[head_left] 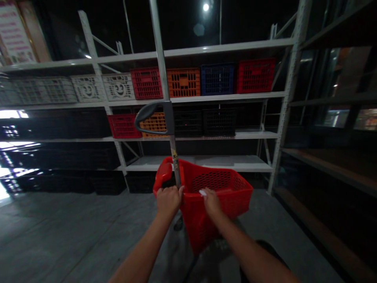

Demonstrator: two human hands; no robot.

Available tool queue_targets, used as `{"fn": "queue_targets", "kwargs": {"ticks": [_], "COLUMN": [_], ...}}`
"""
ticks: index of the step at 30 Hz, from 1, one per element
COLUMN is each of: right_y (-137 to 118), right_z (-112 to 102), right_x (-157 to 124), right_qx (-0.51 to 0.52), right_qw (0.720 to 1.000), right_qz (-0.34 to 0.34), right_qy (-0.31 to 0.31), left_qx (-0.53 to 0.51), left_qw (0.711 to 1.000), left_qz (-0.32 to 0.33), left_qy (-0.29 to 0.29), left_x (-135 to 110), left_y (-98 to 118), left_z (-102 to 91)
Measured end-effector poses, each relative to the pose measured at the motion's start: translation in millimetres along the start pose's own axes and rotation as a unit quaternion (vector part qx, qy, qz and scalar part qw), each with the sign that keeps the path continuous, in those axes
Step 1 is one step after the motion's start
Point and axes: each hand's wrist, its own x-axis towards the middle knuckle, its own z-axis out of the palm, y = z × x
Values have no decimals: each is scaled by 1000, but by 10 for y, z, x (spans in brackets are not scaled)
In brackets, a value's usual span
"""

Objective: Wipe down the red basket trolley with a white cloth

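Observation:
A red plastic shopping basket [224, 192] stands on the floor in front of me, tilted, with a raised metal pole [173, 157] that ends in a grey pull handle [153, 114]. My left hand [168, 199] is closed round the base of the pole at the basket's near rim. My right hand [210, 201] grips the near rim of the basket, fingers curled over it, with something small and white at the fingertips that I cannot make out. The inside of the basket looks empty as far as it shows.
Metal shelving [206, 96] faces me, holding red [255, 75], orange [183, 82], blue [217, 79], white [118, 86] and black crates. Dark shelves [330, 157] run along the right. The grey concrete floor [73, 236] stretches left. A lamp [205, 6] glows overhead.

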Motion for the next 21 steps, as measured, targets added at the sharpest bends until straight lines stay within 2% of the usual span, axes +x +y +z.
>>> {"fn": "queue_targets", "kwargs": {"ticks": [2, 4, 5, 7, 9, 10, 12, 14, 15, 18, 21], "right_y": [-262, -474, -561, -712, -849, -907, -982, -981, -954, -809, -675], "right_z": [79, 8, -68, -218, -252, -203, 4, 252, 349, 446, 391], "right_x": [-106, -65, 21, 293, 585, 693, 780, 692, 610, 418, 561], "right_qx": [125, 238, 267, 286, 267, 246, 181, 113, 93, 87, 48], "right_qw": [989, 961, 952, 945, 945, 948, 947, 922, 907, 883, 881], "right_qz": [-83, -140, -151, -154, -168, -190, -260, -325, -348, -388, -394], "right_qy": [-6, -21, -17, 34, 84, 67, -49, -177, -217, -251, -258], "left_qx": [12, 25, 30, 37, 41, 42, 45, 46, 46, 39, 18], "left_qw": [1000, 999, 999, 997, 995, 994, 992, 991, 991, 991, 992], "left_qz": [11, 19, 23, 31, 37, 40, 49, 56, 56, 53, 61], "left_qy": [10, 26, 36, 58, 79, 89, 105, 114, 116, 114, 109], "left_x": [-57, -111, -136, -187, -242, -270, -327, -380, -403, -459, -493], "left_y": [-65, -157, -208, -308, -393, -428, -486, -532, -551, -584, -584], "left_z": [-8, -10, -9, -6, -10, -16, -36, -64, -78, -116, -137]}}
